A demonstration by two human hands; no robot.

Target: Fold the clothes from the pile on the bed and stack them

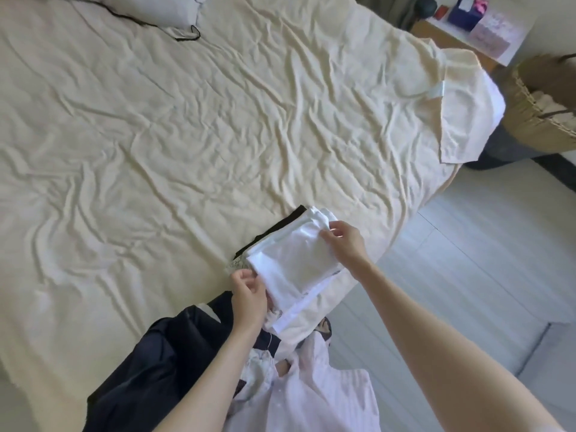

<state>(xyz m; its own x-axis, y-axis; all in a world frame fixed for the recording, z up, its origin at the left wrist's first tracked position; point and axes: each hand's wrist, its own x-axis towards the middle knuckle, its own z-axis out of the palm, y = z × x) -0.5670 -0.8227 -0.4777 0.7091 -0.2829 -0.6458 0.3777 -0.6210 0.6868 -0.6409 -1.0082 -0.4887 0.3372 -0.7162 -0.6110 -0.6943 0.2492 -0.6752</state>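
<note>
Your folded white garment [291, 263] sits on top of the stack [274, 233] near the bed's [156, 135] front edge, long axis running from about 7 o'clock to 1 o'clock. Your right hand [343, 241] pinches its far corner at 1 o'clock; your left hand [247, 291] pinches the near corner at 7 o'clock, fingers curled. Both hands are equally close, one at each end. The unfolded pile [193, 353], dark and pale pieces, lies at 6 o'clock, just beside your left wrist.
</note>
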